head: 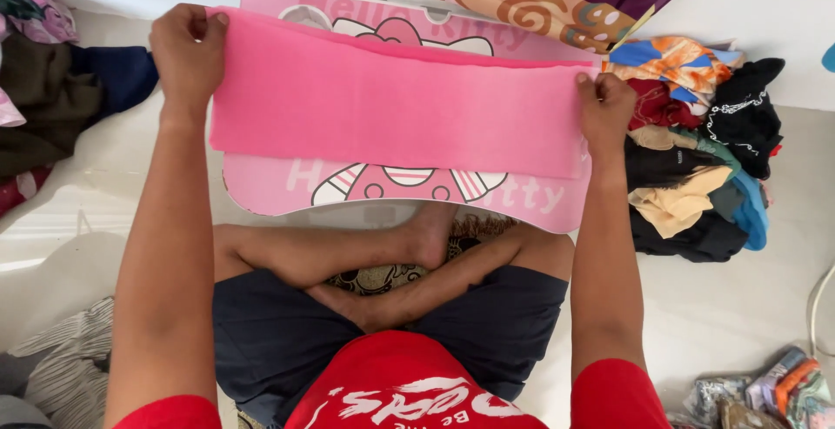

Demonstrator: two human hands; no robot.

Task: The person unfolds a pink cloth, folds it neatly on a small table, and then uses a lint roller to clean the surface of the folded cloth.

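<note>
Below, pink lap table [261,187] on pale floor [739,307], both hands' grip [187,51] [606,106] closed on pink cloth [391,103].

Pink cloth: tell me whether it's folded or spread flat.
Folded. The pink cloth is a long doubled band, layered edges showing along its top, held at its ends by the left hand and right hand.

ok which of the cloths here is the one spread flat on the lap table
The plain pink cloth, held at its ends by the left hand and right hand. The other clothes lie crumpled in heaps on the floor, like the pile on the right.
</note>
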